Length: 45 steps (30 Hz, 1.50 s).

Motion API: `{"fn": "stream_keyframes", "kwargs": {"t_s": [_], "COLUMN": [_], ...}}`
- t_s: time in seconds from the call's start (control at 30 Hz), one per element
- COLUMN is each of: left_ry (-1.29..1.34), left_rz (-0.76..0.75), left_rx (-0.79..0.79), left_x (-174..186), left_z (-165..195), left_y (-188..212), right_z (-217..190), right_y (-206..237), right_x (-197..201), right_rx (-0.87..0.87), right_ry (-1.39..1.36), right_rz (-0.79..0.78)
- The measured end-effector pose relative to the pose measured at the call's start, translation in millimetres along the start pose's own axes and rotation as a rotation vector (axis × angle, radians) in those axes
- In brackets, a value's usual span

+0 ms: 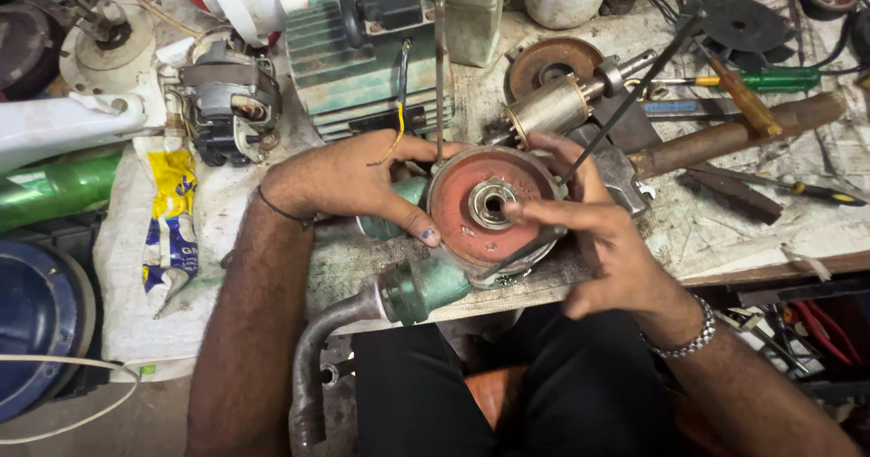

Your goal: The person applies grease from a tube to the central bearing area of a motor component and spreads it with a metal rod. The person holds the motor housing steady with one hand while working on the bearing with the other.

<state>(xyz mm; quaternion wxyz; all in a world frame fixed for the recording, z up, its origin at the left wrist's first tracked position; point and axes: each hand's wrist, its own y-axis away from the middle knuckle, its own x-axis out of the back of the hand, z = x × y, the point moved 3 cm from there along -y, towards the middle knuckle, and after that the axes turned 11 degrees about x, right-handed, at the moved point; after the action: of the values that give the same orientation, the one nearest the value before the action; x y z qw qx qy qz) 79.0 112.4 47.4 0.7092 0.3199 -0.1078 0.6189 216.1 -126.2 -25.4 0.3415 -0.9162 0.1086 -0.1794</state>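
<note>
Left hand [362, 181] wrapped over the far-left rim of a red round end cover [489, 205], thumb down on its near edge, pressing it onto a green pump body [426, 285] at the bench's front edge. Right hand [594, 240] spread open, fingertips resting on the cover's right side beside the central bearing hole [492, 203], gripping nothing firmly. Two long thin rods [439, 76] standing up through the cover's rim, one straight, one slanting right.

Risks, judged from this: cover seated crooked if pressed unevenly, binding on the rods; fingertip pinched at the rim; pump body, overhanging the bench edge, tipping toward the lap.

Further out: wound rotor [553, 104] just behind, green-handled screwdriver [770, 80], rusty pipe [734, 135], green motor housing [362, 58], all crowding the work.
</note>
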Motion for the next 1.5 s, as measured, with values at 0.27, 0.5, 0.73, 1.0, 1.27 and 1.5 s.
{"fn": "stream_keyframes", "kwargs": {"t_s": [0.27, 0.5, 0.73, 1.0, 1.27, 1.5], "left_ry": [0.049, 0.016, 0.169, 0.077, 0.090, -0.006], "left_rz": [-0.010, 0.005, -0.060, -0.014, -0.033, 0.022], "left_rx": [-0.043, -0.013, -0.184, 0.010, -0.074, -0.169], "left_x": [-0.9, -0.9, -3.3, -3.1, -2.3, -0.2], "left_z": [2.6, -3.2, -2.3, 2.2, 1.2, -4.2], "left_y": [0.5, -1.9, -1.3, -0.4, -1.0, -2.7], "right_z": [-14.2, -24.1, -30.8, -33.1, -27.3, -18.0], "right_y": [-13.2, -25.5, -29.1, -33.7, -30.2, -17.9], "right_x": [-7.8, -13.3, -14.5, -11.4, -2.4, -2.6], "right_rx": [0.070, 0.127, 0.096, 0.073, 0.111, 0.045], "right_ry": [0.308, 0.546, 0.671, 0.800, 0.584, 0.435], "right_rz": [-0.041, -0.043, -0.066, -0.134, -0.149, -0.166]}}
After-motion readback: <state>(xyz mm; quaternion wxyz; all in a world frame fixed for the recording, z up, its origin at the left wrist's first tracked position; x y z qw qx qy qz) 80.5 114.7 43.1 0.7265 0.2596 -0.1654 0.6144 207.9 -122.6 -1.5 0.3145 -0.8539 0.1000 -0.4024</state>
